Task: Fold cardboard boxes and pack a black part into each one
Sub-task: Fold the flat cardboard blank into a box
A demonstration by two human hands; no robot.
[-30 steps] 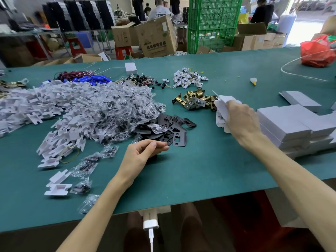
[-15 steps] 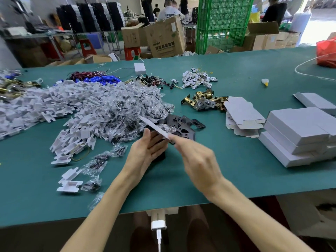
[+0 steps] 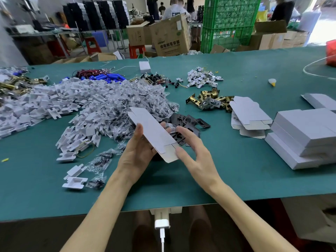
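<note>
Left hand (image 3: 138,153) grips the flat box blank (image 3: 151,131) above the table (image 3: 236,170), thumb on top, fingers curled under. Right hand (image 3: 198,157) has fingers spread, thumb at the blank's near flap. Black parts (image 3: 190,122) piled just behind. Folded boxes (image 3: 305,131) stacked right.

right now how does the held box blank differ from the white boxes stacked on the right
The box blank is flat; the stacked boxes are folded into box shape. The blank is held tilted in the left hand; the stacked boxes lie on the table. The blank is one piece; the boxes are several, piled. Both are plain white card.
</note>
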